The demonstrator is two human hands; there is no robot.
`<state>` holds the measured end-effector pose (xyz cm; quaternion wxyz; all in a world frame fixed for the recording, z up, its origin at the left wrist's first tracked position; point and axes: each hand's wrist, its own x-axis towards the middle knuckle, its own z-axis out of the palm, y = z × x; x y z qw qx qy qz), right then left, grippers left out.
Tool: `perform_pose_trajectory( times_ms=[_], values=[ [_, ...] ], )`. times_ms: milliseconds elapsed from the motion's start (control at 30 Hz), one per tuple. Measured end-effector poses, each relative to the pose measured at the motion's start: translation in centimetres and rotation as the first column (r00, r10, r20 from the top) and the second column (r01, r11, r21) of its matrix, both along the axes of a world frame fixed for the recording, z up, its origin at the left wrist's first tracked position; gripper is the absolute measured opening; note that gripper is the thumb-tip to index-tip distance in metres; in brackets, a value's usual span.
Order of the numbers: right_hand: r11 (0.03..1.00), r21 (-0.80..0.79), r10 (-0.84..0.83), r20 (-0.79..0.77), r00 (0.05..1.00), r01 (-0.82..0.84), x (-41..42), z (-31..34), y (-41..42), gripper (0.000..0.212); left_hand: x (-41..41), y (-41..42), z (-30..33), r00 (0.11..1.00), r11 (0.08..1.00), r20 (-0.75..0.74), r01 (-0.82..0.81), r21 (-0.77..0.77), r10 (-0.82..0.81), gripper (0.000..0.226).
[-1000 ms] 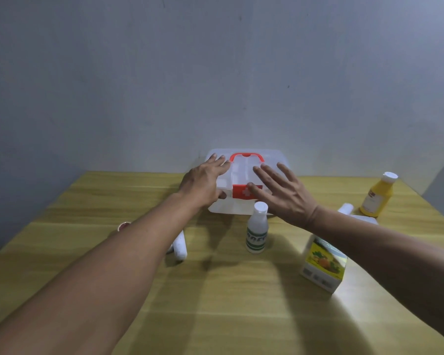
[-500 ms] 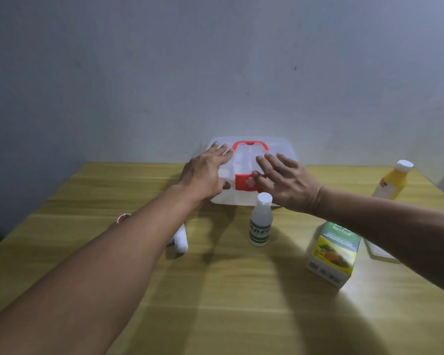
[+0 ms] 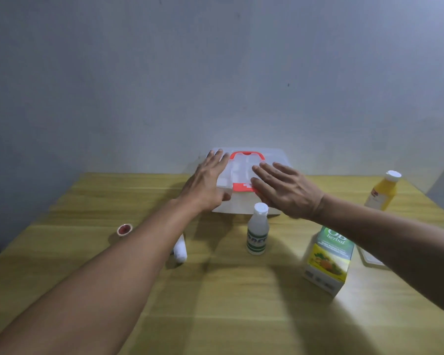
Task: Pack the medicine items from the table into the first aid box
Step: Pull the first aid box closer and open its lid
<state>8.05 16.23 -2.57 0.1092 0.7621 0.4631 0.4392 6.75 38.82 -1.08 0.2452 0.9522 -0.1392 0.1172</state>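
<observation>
The translucent white first aid box (image 3: 274, 160) with a red handle and red latch stands closed at the table's far edge, against the wall. My left hand (image 3: 207, 184) lies flat on its left side, fingers spread. Over the red latch hovers my right hand (image 3: 286, 192), fingers apart, holding nothing. In front of the box stands a small white bottle with a green label (image 3: 257, 233). A white bandage roll (image 3: 180, 251) lies beside my left forearm. A green and yellow herbal medicine carton (image 3: 327, 260) stands at the right, and a yellow bottle (image 3: 382, 192) at the far right.
A small red-topped round jar (image 3: 124, 229) sits at the left of the wooden table (image 3: 228, 303). A flat white packet (image 3: 369, 257) lies partly hidden under my right forearm. The grey wall rises just behind the box.
Both hands have stayed on the box's lid and front. My right hand has slid a little over the latch. The view has shifted slightly left.
</observation>
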Motion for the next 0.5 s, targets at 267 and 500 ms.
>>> perform_pose_trajectory(
  times_ms=[267, 500],
  values=[
    [0.951, 0.25, -0.104, -0.295, 0.95, 0.182, -1.0, 3.0, 0.7, 0.022, -1.6, 0.2, -0.4, 0.991, 0.978, -0.042, -0.135, -0.161, 0.13, 0.135],
    [0.795, 0.522, -0.072, -0.424, 0.903, 0.308, 0.7, 7.3, 2.0, 0.025, -1.0, -0.7, -1.0, 0.991, 0.982, -0.018, -0.135, -0.132, 0.134, 0.095]
  ],
)
